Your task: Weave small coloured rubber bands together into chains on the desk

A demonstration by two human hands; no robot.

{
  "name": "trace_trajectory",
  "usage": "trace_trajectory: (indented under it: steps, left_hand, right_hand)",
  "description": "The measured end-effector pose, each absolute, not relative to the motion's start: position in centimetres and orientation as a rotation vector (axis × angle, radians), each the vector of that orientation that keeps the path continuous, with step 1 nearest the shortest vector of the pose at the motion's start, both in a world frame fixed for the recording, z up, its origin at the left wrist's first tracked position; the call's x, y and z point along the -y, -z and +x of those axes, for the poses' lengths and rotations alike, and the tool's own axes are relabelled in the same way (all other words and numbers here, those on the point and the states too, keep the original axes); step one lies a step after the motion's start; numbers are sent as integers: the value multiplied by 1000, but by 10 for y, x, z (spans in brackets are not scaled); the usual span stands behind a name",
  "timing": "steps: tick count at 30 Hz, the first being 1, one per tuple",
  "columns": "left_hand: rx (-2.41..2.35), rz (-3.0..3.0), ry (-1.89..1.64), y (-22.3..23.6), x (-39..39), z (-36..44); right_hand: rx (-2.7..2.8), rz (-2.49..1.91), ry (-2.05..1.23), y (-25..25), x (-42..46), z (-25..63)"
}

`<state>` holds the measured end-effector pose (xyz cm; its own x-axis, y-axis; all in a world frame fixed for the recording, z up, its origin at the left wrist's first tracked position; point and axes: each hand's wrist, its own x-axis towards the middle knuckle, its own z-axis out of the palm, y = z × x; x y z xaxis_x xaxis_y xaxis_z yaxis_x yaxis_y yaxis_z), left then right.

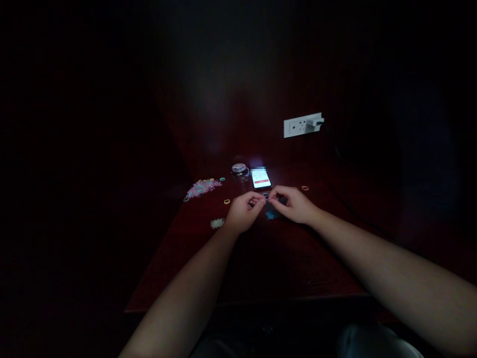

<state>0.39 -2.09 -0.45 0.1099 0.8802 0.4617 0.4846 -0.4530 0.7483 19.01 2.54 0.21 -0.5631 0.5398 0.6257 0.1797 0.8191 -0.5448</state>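
My left hand (pixel 245 213) and my right hand (pixel 293 204) meet over the table, fingertips pinched close together. Between them is a small bluish-grey ring (pixel 266 195) that looks like a hair tie; fingers partly hide it. Just below, a little pile of teal pieces (pixel 272 214) lies partly under my right hand. A pile of pale yellowish pieces (pixel 217 223) rests beside my left wrist. Farther left is a yellow ring (pixel 227 202), and beyond it a heap of mostly pink and purple small pieces (pixel 203 188) with several coloured rings on it.
A lit phone (pixel 261 179) stands just behind my hands, beside a clear lidded jar (pixel 239 172). An orange ring (pixel 305 188) lies right of my right hand. On the wall, a socket plate (pixel 296 127) holds a plug with a dark cable. Surroundings are very dark.
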Motion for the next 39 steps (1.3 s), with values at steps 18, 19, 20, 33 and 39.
trace_trajectory:
  steps: [18,19,20,33,39]
  left_hand:
    - [-1322,2038,-1318,1,23,6]
    - [-1324,2041,-1319,1,23,5]
    - [-1323,2042,-1321,0,23,5]
    - [-1348,1989,-1319,2,23,5]
    - [-1362,1986,-1354,0,24,5]
  right_hand:
    - [2189,-525,-540,-3,-24,190]
    - [2188,-527,-542,-3,-24,190]
    - [2186,-530,-543,-3,-24,191]
    - [2112,-550,-474,-5,-24,192]
    - [2124,-529,-462,-4,-25,192]
